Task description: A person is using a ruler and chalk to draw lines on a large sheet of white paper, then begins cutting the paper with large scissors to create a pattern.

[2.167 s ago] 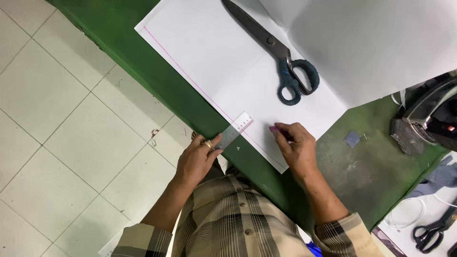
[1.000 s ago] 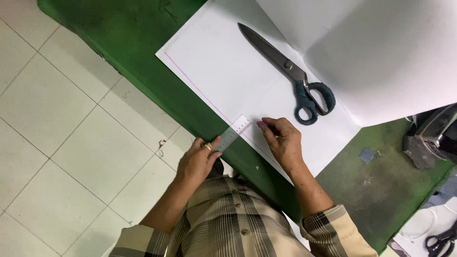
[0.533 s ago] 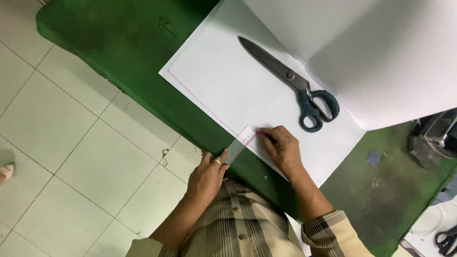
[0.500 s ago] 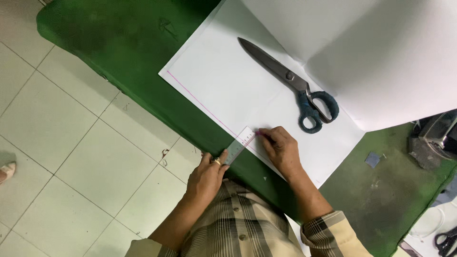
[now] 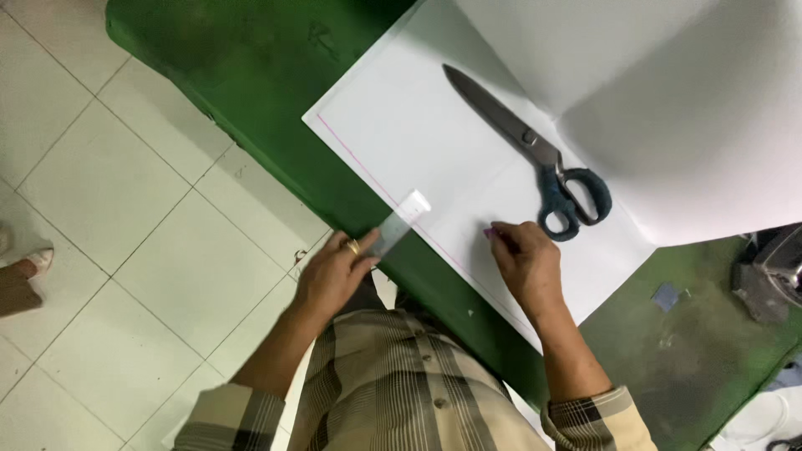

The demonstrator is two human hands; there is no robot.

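A white sheet of fabric point(image 5: 418, 142) lies on the green table point(image 5: 276, 134), with a thin pink line along its near edge. My left hand point(image 5: 334, 271) grips one end of a clear plastic ruler point(image 5: 401, 221) that reaches onto the sheet's edge. My right hand point(image 5: 522, 263) rests on the sheet and pinches a small pink marker point(image 5: 491, 235), its tip on the fabric. Dark-handled scissors point(image 5: 535, 154) lie shut on the sheet just beyond my right hand.
A large fold of white fabric point(image 5: 668, 108) covers the table's far right. A dark object point(image 5: 769, 276) sits at the right edge. Pale floor tiles point(image 5: 125, 209) lie left of the table, with another person's foot point(image 5: 21, 271) at the far left.
The view has shifted so the table sits further right. My right hand slid away from the ruler along the sheet's edge; my left hand lifted the ruler's end slightly.
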